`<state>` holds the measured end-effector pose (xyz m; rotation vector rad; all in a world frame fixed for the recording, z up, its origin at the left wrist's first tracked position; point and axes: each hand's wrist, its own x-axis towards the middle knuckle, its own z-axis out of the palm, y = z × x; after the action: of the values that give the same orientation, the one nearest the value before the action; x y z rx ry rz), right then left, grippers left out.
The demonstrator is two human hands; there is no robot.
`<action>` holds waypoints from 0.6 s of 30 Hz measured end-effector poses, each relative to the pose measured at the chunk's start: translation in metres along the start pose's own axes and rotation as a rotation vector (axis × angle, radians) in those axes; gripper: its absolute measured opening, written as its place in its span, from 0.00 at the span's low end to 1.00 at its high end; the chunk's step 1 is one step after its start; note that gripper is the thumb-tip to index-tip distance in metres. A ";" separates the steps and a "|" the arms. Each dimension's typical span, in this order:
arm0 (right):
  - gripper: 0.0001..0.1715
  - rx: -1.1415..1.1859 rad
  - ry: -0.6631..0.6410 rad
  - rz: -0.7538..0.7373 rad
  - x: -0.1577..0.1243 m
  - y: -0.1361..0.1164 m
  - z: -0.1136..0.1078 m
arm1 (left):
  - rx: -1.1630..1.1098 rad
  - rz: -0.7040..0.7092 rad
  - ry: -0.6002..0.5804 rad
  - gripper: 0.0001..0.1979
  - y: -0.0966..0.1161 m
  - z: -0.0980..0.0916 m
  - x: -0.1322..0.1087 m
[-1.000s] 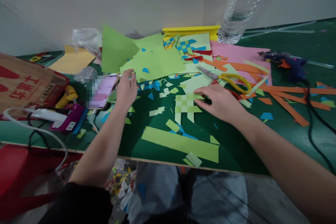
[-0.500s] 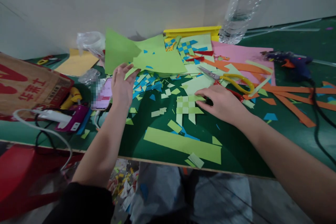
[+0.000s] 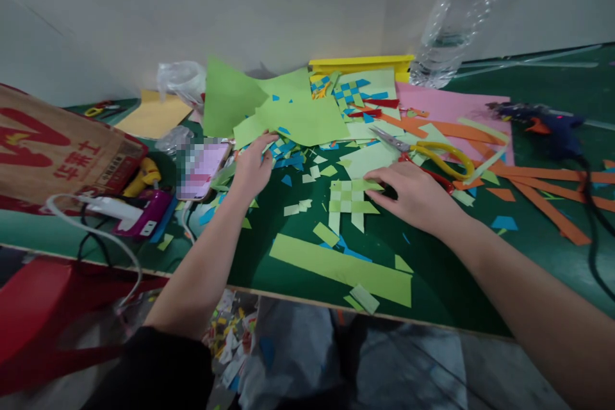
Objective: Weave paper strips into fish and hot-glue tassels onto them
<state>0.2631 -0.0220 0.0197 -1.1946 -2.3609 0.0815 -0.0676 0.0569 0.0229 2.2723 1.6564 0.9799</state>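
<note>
A small woven paper piece (image 3: 346,197) in two light greens lies flat, with loose strip ends pointing down and right. The thumb and forefinger of my right hand (image 3: 408,191) close on its right edge. My left hand (image 3: 254,165) hovers at the pile of blue and green paper scraps (image 3: 291,157), just below a large green paper sheet (image 3: 302,116). Its fingers are apart and slightly bent, and I see nothing held in them. Scissors with yellow handles (image 3: 444,157) lie just beyond my right hand. A long green paper strip (image 3: 341,269) rests near the table's front edge.
Left of my left arm are a phone (image 3: 204,170), a purple power block (image 3: 148,214) with cables, and a paper bag (image 3: 62,150). A clear bottle (image 3: 449,32) stands at the back. At right lie orange strips (image 3: 542,195) and a blue glue gun (image 3: 542,125).
My left hand has moved right and down from the green sheet's left edge to the scrap pile. My right hand stays at the woven piece. The whole view has shifted slightly.
</note>
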 end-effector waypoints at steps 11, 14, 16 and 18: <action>0.14 0.008 0.012 -0.020 0.000 0.001 0.001 | 0.423 0.024 -0.268 0.19 -0.008 0.006 -0.007; 0.13 -0.007 0.020 -0.032 0.000 0.000 0.000 | 0.443 0.064 -0.289 0.21 0.002 0.002 -0.008; 0.13 -0.008 0.020 -0.035 0.000 0.000 0.000 | 0.425 0.091 -0.282 0.21 0.009 -0.001 -0.009; 0.13 -0.002 0.022 -0.036 0.001 0.000 0.000 | 0.382 0.123 -0.289 0.20 0.018 -0.002 -0.011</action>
<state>0.2627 -0.0217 0.0203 -1.1475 -2.3628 0.0529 -0.0569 0.0401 0.0290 2.6273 1.7065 0.3455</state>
